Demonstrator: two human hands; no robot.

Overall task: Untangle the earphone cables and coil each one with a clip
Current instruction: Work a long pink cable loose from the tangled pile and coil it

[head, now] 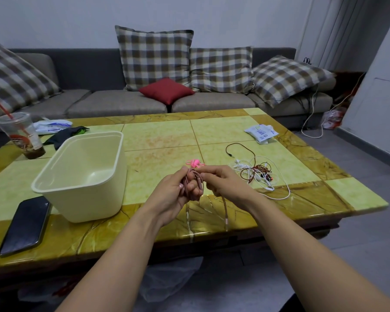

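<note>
My left hand [175, 192] grips a coiled pink earphone cable [195, 181] above the table's near edge. Its loose end with the plug hangs down past the edge [226, 210]. My right hand [221, 180] pinches the coil's top from the right. Pink clips [195, 162] lie on the table just behind my fingers. To the right lies a tangle of white earphone cable [279, 174] and dark red cable [245, 148].
An empty cream plastic tub [81, 174] stands left of my hands, with a black phone [25, 226] at the near left edge. A plastic cup with a red straw [20, 134], a tissue pack [261, 131] and a sofa [122, 102] lie farther back.
</note>
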